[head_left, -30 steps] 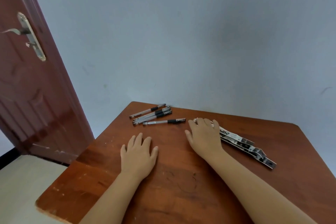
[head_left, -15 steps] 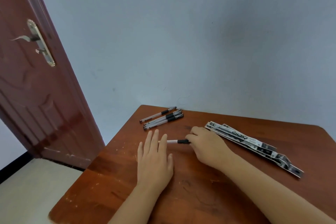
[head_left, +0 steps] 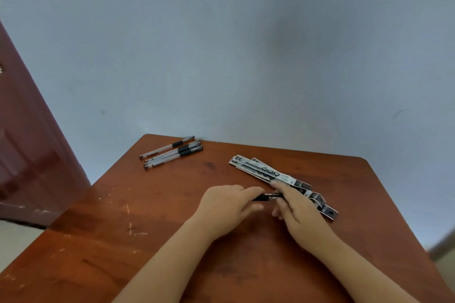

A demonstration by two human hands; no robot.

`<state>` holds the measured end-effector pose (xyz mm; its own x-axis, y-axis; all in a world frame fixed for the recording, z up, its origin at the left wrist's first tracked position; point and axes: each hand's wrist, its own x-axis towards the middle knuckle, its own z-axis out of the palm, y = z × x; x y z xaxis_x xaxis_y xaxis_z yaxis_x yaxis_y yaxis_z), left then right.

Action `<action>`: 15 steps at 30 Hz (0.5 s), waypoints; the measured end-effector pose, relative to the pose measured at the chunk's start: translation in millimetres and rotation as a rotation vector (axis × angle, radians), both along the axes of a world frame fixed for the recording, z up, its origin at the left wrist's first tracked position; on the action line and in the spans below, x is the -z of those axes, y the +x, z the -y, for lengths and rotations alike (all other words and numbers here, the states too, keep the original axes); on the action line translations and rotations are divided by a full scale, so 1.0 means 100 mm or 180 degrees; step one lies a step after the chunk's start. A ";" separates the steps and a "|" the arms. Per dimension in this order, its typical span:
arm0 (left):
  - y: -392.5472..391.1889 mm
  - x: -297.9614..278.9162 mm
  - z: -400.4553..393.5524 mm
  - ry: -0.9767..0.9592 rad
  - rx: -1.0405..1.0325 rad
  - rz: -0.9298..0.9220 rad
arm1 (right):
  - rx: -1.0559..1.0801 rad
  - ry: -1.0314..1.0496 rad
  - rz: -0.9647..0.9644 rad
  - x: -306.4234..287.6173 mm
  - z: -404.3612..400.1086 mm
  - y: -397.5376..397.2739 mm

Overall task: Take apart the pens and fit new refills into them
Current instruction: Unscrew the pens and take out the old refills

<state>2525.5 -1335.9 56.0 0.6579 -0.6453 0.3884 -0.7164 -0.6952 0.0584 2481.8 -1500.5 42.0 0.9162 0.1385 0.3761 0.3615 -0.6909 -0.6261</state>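
Observation:
A pen (head_left: 268, 196) with a black grip lies level between my two hands, just above the brown table (head_left: 138, 224). My left hand (head_left: 227, 206) grips its left part, and my right hand (head_left: 295, 206) pinches its right end; most of the barrel is hidden by the fingers. Three more clear pens with black grips (head_left: 172, 152) lie together at the table's far left corner. Flat black-and-white refill packs (head_left: 266, 173) lie fanned out on the table just beyond my right hand.
A pale blue wall (head_left: 246, 56) rises right behind the table's far edge. A dark red door (head_left: 29, 150) stands at the left. The floor (head_left: 12, 241) shows past the table's left edge.
My right hand has brought one pen from the table's middle toward me and lifted it. My left hand has left the tabletop and taken hold of the pen's other end.

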 end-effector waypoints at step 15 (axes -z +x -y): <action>-0.04 0.25 -0.09 -0.0230 -0.0093 0.0266 | -0.0141 -0.0221 0.0261 0.12 -0.03 0.11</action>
<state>2521.1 -1327.3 31.3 0.6393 -0.5947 0.4875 -0.7005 -0.7119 0.0500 2493.0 -1497.9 30.2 0.8750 0.2066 0.4378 0.4408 -0.7137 -0.5444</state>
